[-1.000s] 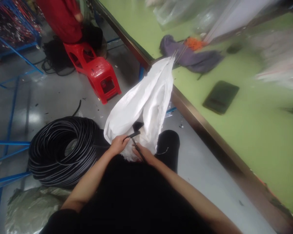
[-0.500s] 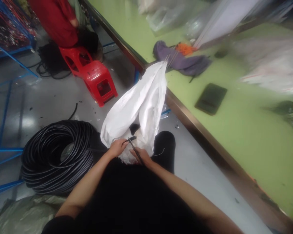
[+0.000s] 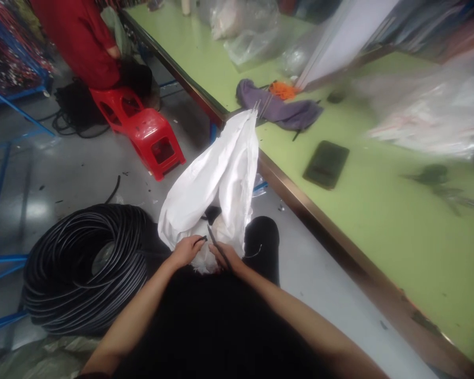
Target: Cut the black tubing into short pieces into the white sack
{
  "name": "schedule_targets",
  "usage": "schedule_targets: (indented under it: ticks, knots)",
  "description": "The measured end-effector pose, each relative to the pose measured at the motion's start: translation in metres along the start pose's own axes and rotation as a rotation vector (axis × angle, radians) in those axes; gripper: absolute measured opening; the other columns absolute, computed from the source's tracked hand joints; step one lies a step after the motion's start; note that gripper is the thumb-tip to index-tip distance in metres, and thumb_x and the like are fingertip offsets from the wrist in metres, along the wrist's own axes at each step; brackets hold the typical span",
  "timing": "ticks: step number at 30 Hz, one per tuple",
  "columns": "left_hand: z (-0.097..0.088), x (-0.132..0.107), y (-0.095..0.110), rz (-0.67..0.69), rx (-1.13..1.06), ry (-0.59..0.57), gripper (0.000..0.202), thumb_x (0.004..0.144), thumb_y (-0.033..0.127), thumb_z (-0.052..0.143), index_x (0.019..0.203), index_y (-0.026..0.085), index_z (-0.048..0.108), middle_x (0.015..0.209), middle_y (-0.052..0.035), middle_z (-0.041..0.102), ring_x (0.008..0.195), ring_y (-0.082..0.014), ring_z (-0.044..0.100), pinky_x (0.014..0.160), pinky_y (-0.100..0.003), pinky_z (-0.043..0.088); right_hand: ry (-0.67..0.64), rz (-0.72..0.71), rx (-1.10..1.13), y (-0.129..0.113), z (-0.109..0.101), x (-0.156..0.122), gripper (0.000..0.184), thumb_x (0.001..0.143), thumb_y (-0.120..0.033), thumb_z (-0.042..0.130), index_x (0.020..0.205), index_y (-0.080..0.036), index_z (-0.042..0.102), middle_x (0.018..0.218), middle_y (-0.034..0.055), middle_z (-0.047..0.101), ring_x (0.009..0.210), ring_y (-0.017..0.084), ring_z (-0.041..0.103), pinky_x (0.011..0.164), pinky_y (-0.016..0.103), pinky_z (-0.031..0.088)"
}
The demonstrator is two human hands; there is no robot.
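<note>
My left hand is closed around black cable, whose short end sticks out past the fingertips. In my right hand is a slim dark knife, its blade tilted up and to the left, just beside the cable end and apart from it. Both hands are over the mouth of a white woven sack, which stands open between my legs. A large coil of black cable lies on the floor to the left.
A green-topped table with a metal edge runs along the right. On it are a dark tablet-like slab, a purple cloth, orange strands and plastic bags. A person in red sits by red stools.
The longer black cable piece that stuck out past the blade no longer shows; only a short end remains at my left hand. The hands have moved slightly apart, and the view has shifted.
</note>
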State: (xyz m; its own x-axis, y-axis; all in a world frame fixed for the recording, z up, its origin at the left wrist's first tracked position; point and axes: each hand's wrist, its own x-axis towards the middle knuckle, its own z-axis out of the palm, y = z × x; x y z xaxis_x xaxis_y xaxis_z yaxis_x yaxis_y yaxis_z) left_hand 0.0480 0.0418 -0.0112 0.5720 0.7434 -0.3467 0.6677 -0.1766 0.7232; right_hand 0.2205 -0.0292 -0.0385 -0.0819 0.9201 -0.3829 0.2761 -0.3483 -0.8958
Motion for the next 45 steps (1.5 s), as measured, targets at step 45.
schedule_targets:
  ticks: [45]
  knots:
    - [0.016,-0.005,-0.011,0.039,0.07,0.012,0.033,0.091,0.04,0.039,0.081,0.019,0.063,0.07,-0.0004,0.06,0.066,-0.015,0.054,0.064,-0.025,0.041,0.089,-0.02,-0.259,0.022,-0.001,-0.019,0.045,0.083,-0.058,0.049,0.059,-0.021,0.048,0.053,-0.0005,0.052,0.056,0.017,0.054,0.054,0.027,0.04]
